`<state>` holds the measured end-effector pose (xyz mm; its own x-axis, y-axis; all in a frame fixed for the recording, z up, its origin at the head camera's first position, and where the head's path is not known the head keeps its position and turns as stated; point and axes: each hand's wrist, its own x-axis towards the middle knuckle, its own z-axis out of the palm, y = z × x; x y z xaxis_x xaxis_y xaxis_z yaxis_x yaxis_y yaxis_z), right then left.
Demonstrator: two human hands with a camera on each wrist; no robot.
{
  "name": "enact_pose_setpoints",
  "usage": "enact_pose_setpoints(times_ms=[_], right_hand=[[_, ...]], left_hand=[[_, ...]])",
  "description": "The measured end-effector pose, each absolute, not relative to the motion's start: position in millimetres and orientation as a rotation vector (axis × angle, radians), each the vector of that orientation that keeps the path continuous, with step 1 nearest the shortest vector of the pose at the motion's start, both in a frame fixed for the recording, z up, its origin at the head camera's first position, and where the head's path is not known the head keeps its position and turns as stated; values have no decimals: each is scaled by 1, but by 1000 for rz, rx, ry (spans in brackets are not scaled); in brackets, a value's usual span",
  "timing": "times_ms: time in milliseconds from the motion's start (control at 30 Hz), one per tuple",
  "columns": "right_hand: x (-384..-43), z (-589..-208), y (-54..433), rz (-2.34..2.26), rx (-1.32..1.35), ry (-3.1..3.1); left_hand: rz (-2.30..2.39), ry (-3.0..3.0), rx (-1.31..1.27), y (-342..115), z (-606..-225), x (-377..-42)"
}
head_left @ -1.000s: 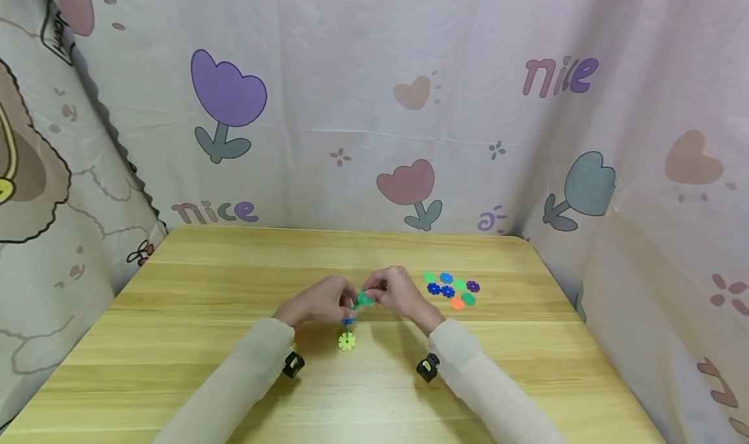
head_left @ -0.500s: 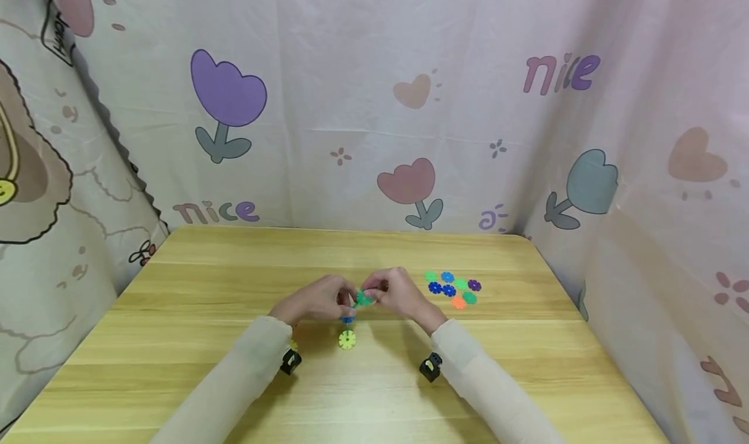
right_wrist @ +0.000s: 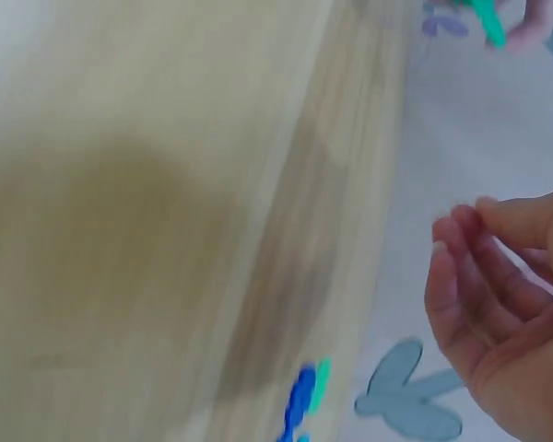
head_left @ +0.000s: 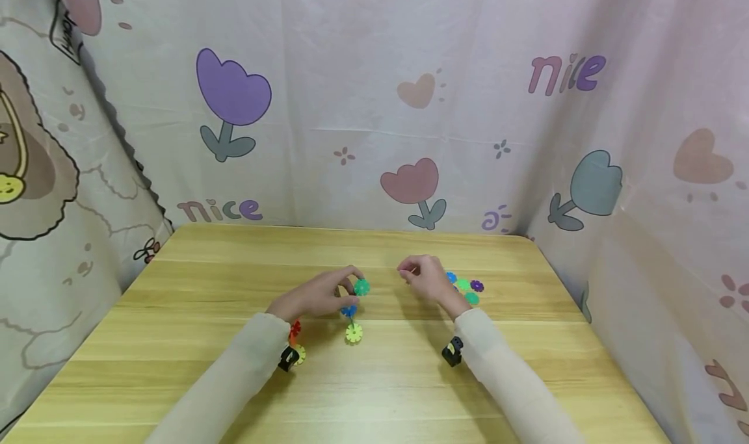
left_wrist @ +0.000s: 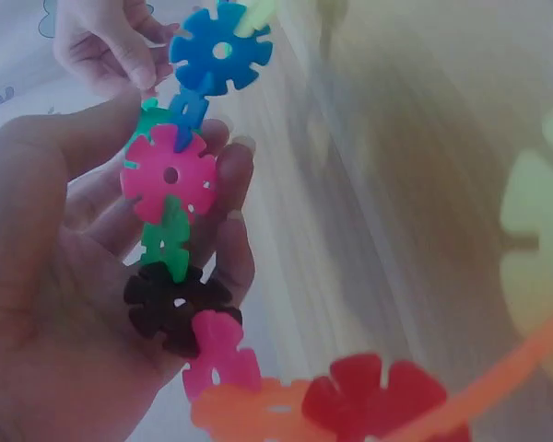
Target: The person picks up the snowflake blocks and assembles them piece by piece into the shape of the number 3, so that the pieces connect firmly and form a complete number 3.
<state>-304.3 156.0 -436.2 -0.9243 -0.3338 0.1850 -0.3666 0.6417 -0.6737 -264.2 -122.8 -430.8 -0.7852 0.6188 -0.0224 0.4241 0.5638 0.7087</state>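
My left hand [head_left: 318, 294] holds a chain of interlocking plastic flower discs above the table. In the left wrist view a pink disc [left_wrist: 194, 170], a green disc [left_wrist: 157, 244] and a dark disc [left_wrist: 152, 318] lie along its curled fingers and palm. A teal-green disc [head_left: 362, 287] sticks out by the fingertips. Below hang a blue disc [head_left: 349, 311] and a yellow-green disc [head_left: 354, 333]. Near the left wrist, a red disc [head_left: 295, 327] and a yellow disc [head_left: 300, 354] hang at the other end. My right hand [head_left: 430, 276], fingers loosely bent, holds nothing, left of the loose discs.
Loose discs lie at the table's right, partly hidden by my right hand and forearm: a purple one [head_left: 476, 286], a light green one [head_left: 463, 284], a green one [head_left: 471, 298] and a blue one [head_left: 451, 277]. A patterned curtain [head_left: 328, 106] hangs behind the wooden table [head_left: 246, 249].
My right hand has let go of the green disc and moved right, toward the loose discs. The left hand keeps the chain, and its red and yellow end now shows more.
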Motion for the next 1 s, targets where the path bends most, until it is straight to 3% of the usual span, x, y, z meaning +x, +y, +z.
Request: enact_pose_setpoints(times_ms=[400,1000], right_hand=[[-319,-438,200,865,520,-2957],[-322,-460,207,691,469,-3019]], left_hand=[[1096,2547,890,-125,-433,-266],[1135,2534,972,-125,-435,-267]])
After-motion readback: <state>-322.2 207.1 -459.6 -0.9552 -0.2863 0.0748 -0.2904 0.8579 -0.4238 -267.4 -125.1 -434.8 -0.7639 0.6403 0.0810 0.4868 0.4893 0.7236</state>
